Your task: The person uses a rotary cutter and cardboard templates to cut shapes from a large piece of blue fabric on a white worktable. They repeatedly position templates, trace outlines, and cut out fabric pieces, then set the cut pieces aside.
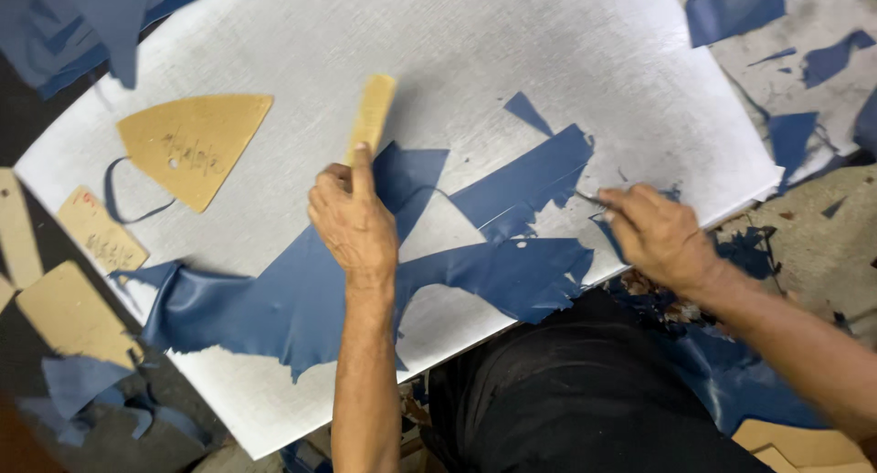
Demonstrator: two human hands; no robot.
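Observation:
A sheet of blue leather (301, 299) with cut-out gaps lies across a scratched metal cutting board (512, 53). My left hand (352, 222) presses a narrow tan cardboard pattern strip (372, 116) down at the leather's upper edge, index finger stretched along the strip. My right hand (653, 231) is closed on a thin metal cutting tool (592, 200) whose tip points left toward the leather's right part near the board's right edge.
A triangular tan pattern (196, 144) and a small rectangular one (100, 231) lie on the board's left side. More cardboard patterns (68, 313) and blue scraps (731, 7) lie around the board. My dark-trousered knee (566, 391) is below its near edge.

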